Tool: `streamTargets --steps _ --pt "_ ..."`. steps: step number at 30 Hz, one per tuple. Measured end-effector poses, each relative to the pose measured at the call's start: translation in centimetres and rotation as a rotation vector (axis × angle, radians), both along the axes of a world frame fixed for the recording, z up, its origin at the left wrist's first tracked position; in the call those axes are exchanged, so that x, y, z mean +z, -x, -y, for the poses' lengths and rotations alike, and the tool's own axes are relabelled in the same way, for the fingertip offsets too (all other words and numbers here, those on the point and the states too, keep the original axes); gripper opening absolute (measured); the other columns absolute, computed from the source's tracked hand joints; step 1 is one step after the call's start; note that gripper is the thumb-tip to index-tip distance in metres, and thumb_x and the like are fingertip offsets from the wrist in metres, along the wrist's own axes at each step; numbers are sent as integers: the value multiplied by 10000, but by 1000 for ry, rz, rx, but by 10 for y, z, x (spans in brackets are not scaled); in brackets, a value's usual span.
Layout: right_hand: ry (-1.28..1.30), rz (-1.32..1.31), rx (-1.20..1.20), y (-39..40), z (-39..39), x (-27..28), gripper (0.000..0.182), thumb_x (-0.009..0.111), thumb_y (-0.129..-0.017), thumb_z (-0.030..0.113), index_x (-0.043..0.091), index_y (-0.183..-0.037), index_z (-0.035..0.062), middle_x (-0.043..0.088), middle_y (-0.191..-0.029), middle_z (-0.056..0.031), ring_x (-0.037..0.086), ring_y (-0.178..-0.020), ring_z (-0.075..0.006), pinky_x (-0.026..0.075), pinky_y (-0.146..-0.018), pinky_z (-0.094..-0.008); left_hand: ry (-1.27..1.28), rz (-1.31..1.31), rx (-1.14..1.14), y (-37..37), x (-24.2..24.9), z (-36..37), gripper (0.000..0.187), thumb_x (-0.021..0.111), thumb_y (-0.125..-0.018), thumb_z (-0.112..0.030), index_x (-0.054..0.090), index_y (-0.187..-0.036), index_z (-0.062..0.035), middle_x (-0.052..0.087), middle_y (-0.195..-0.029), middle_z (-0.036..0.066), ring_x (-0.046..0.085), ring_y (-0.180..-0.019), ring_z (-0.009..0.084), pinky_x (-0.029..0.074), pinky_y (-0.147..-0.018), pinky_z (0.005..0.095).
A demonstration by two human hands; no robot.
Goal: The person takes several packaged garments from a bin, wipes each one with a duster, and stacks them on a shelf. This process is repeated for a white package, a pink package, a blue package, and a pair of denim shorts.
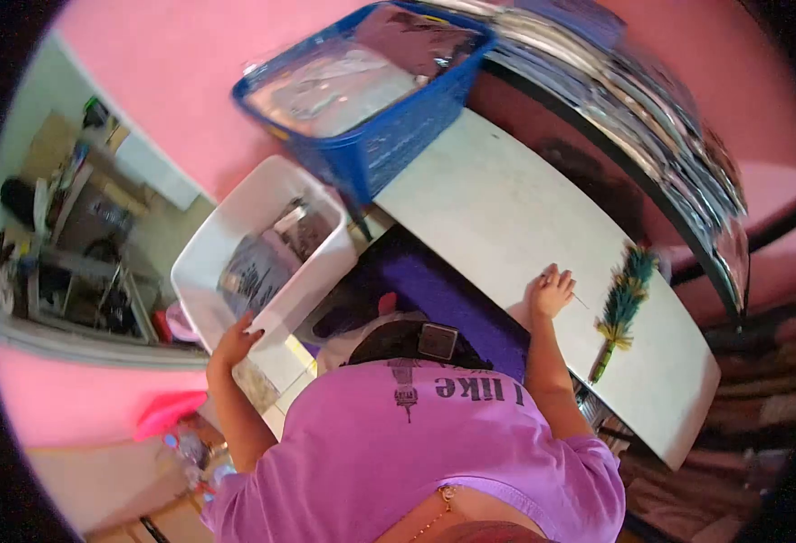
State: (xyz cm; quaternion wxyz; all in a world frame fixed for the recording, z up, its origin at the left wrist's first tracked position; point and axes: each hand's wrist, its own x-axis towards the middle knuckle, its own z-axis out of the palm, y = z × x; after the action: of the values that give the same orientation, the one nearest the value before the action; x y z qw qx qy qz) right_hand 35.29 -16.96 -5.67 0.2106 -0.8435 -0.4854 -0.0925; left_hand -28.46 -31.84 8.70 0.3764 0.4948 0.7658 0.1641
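Observation:
My left hand is at the near rim of a white plastic bin, its thumb and fingers closed over the edge. Clear-wrapped folded clothes lie inside this bin. My right hand rests on the white table, fingers apart. A thin dark line shows on the tabletop beside its fingertips. To the right of that hand lies a bristly green-and-yellow piece with a green handle, like a feather duster.
A blue basket full of plastic-wrapped clothes stands at the table's far left end. Stacked packed garments fill a dark-edged shelf behind the table. A doorway at left shows cluttered items. A purple surface lies below the table.

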Motion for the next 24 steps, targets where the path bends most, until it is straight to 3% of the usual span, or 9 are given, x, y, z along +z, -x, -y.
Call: streamTargets --steps 1,3,6,9,12,13,18,20,24 --pt "-5 5 57 -3 3 -4 446 496 -799 269 472 -1234 174 360 -1335 -195 305 -1226 -403 257 -985 -520 -7 3 36 4 7 9 685 637 -766 -379 382 -1305 -42 489 -1220 235 513 -1086 354 401 -910 391" --pt "-17 44 146 -8 12 -13 440 494 -799 233 472 -1234 174 372 -1325 -197 322 -1213 -408 288 -981 -489 75 -317 34 8 28 16 689 626 -766 -409 391 -1295 -35 495 -1208 240 496 -1111 348 388 -929 383" --pt "-62 48 235 0 38 -11 423 475 -824 202 465 -1245 152 386 -1322 -181 342 -1210 -387 286 -990 -477 99 -341 -5 24 21 13 682 620 -770 -411 392 -1295 -41 497 -1202 242 487 -1123 349 382 -942 381" --pt "-3 58 214 14 67 -8 413 462 -845 208 459 -1252 146 381 -1329 -174 342 -1214 -378 288 -989 -476 153 -258 -118 26 16 -15 675 609 -778 -411 388 -1295 -37 469 -1243 228 449 -1165 342 357 -969 376" --pt "-6 106 166 38 97 -7 412 442 -864 215 440 -1269 135 372 -1338 -167 336 -1223 -373 287 -989 -476 9 -123 -225 44 -8 -47 627 589 -807 -352 383 -1294 -16 448 -1275 209 448 -1171 312 346 -976 354" --pt "30 75 99 49 106 -7 465 485 -825 182 422 -1283 128 366 -1340 -180 325 -1230 -381 273 -998 -492 -13 -47 -221 49 -10 -57 590 578 -828 -303 379 -1295 -4 439 -1290 198 457 -1163 293 345 -974 344" --pt "27 56 54 97 143 -25 599 541 -740 98 368 -1313 125 298 -1371 -209 256 -1270 -395 225 -1040 -476 -104 -90 -304 105 -33 -89 613 583 -802 -351 394 -1287 -27 462 -1261 209 459 -1162 312 352 -970 345" --pt "48 -269 38 110 151 -49 507 497 -752 114 438 -1254 82 393 -1294 -220 362 -1190 -398 310 -992 -448 -139 -43 -253 119 -23 -84 615 587 -800 -349 393 -1290 -33 476 -1250 202 462 -1160 312 357 -966 345" --pt "166 -409 36 141 161 -69 471 508 -753 124 466 -1221 84 421 -1264 -204 398 -1137 -366 337 -945 -426 2 -117 -181 159 -46 -62 617 587 -803 -348 385 -1298 -40 501 -1222 201 469 -1151 313 362 -961 344"
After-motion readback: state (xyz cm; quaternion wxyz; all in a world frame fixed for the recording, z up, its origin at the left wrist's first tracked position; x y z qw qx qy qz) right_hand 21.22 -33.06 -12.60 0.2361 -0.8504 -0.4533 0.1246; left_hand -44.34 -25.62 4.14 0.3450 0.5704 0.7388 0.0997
